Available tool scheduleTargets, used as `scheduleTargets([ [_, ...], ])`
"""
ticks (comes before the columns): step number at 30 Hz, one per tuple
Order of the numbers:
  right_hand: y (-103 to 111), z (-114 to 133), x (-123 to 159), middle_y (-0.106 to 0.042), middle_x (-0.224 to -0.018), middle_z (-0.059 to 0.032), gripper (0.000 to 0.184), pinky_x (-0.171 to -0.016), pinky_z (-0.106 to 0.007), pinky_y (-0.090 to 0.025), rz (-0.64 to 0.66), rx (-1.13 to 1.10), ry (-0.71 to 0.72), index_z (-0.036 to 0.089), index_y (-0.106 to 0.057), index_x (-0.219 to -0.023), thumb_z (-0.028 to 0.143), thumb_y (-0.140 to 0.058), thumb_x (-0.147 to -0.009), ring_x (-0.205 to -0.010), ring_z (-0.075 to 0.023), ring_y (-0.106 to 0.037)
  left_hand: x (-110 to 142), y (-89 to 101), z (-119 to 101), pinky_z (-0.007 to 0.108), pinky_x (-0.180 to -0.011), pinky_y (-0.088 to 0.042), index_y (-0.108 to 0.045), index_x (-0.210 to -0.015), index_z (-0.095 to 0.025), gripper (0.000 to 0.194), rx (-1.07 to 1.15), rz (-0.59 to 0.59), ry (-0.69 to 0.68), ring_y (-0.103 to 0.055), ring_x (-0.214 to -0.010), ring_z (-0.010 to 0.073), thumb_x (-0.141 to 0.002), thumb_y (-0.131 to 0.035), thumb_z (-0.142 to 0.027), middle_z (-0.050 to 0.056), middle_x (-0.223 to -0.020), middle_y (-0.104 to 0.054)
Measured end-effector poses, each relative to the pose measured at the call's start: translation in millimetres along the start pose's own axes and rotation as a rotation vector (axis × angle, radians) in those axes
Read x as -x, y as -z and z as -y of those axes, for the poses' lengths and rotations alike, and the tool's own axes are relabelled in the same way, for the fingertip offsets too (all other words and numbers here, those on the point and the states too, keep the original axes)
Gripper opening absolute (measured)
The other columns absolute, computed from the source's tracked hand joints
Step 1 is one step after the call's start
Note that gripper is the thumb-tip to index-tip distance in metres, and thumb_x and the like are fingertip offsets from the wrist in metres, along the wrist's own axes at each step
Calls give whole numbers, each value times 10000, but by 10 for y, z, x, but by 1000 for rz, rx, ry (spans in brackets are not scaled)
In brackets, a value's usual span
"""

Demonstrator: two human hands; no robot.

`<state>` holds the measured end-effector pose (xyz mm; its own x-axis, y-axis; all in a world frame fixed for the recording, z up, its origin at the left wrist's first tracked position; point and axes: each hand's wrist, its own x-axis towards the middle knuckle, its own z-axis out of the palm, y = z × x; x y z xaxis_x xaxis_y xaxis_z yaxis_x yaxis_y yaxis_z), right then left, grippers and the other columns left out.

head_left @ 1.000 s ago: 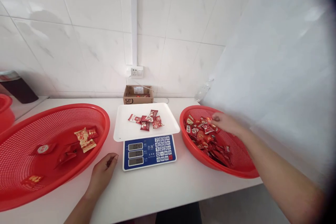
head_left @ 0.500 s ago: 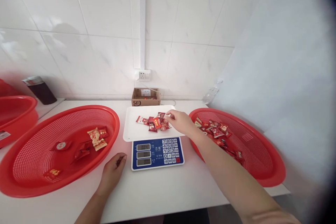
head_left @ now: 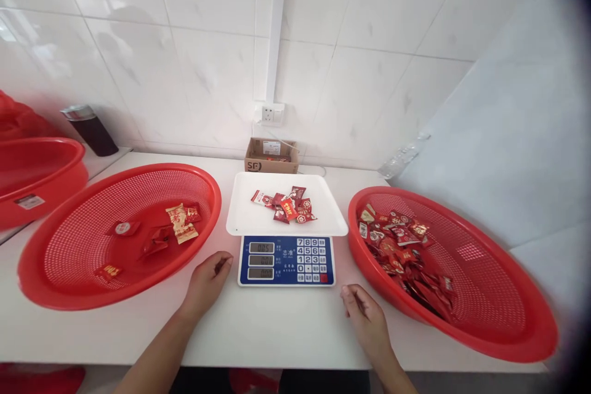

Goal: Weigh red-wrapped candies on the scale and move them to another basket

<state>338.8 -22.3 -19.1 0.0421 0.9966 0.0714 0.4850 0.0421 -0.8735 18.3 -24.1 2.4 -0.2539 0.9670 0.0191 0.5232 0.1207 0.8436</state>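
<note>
A blue digital scale [head_left: 286, 258] with a white weighing tray [head_left: 249, 218] stands at the centre of the white counter. Several red candy packets [head_left: 289, 205] lie on the tray. My left hand [head_left: 207, 277] rests on the counter just left of the scale, fingers loosely curled, holding nothing. On the counter to the right of the scale's front corner lies my right hand [head_left: 367, 317], fingers relaxed and empty. A red mesh basket [head_left: 489, 314] on the right holds many red candies [head_left: 401, 246]. The left red basket [head_left: 78, 240] holds a few packets [head_left: 180, 225].
A small cardboard box [head_left: 271, 156] sits against the tiled wall under a power socket [head_left: 269, 114]. A further red tub [head_left: 37, 175] and a dark canister [head_left: 90, 129] stand at far left. A clear plastic bottle [head_left: 399, 161] lies by the right wall panel.
My right hand went from the right basket to the scale tray, left a candy there, then drew back to the counter. The scale reading rose. The left hand stayed put.
</note>
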Motion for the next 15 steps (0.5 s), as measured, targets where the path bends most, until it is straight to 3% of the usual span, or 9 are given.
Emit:
scheduleTargets([
  [11,-8,25,-4,-384,-530,36,402,-471,-225,-358,75,36,20,210,-462,-634,566,-398,-809,-500,-126,-398,2,-11,-39,246,-671,-459,-596,-784,-210,263,11,-33,2,-587,-708,148,-738,-473,-438,3,-774,-647],
  [15,-10,14,1,-382,-525,38,384,-472,-226,-355,73,28,32,209,-461,-629,540,-407,-816,-495,-124,-398,92,41,-94,264,-696,-478,-590,-871,-200,324,74,-62,25,-601,-738,157,-730,-498,-477,19,-803,-644],
])
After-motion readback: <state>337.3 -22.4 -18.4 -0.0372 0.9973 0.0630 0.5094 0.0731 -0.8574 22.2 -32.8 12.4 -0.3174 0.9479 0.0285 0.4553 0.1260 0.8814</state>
